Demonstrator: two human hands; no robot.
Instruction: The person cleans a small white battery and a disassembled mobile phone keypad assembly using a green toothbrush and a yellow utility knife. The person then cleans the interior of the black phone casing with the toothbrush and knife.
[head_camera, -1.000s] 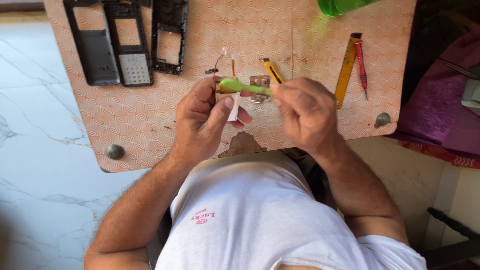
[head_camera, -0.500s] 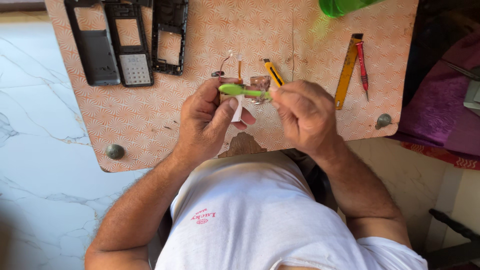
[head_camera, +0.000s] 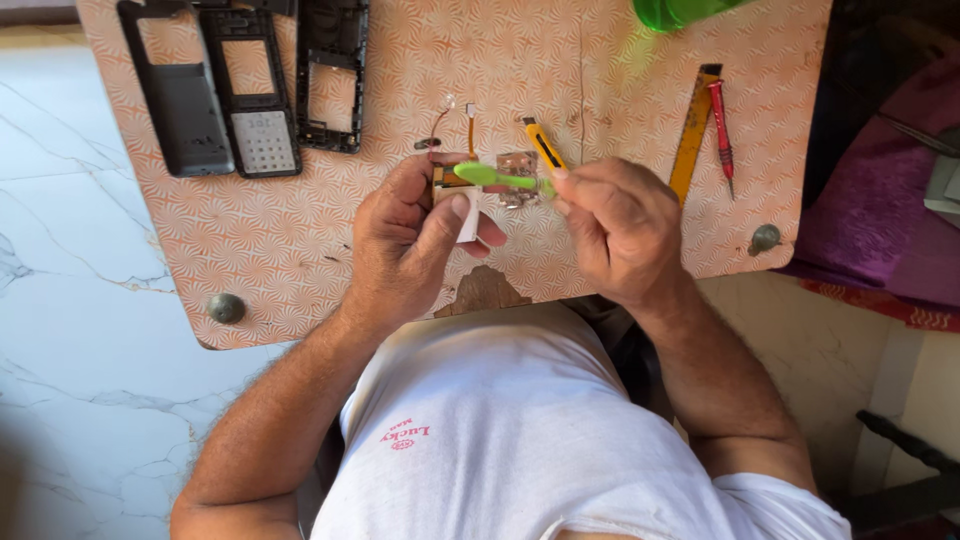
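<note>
From the head camera, the left hand (head_camera: 405, 245) is curling closed around a small part (head_camera: 458, 200), thumb pressing its white edge so it is staying put above the board (head_camera: 300, 260). The right hand (head_camera: 620, 225) is pinching the handle end of a green brush (head_camera: 495, 177), holding it level so the head is lying across the top of the part; that grip is letting the fingertips steer the head finely. Both hands are working close to the chest, probably for a near look.

On the board, three phone shells (head_camera: 250, 90) are lying side by side at the far left, well clear of the hands. A yellow knife (head_camera: 543, 143) is lying just beyond the brush, and a ruler (head_camera: 693, 130) and red screwdriver (head_camera: 722, 130) are lying to the right, within reach.
</note>
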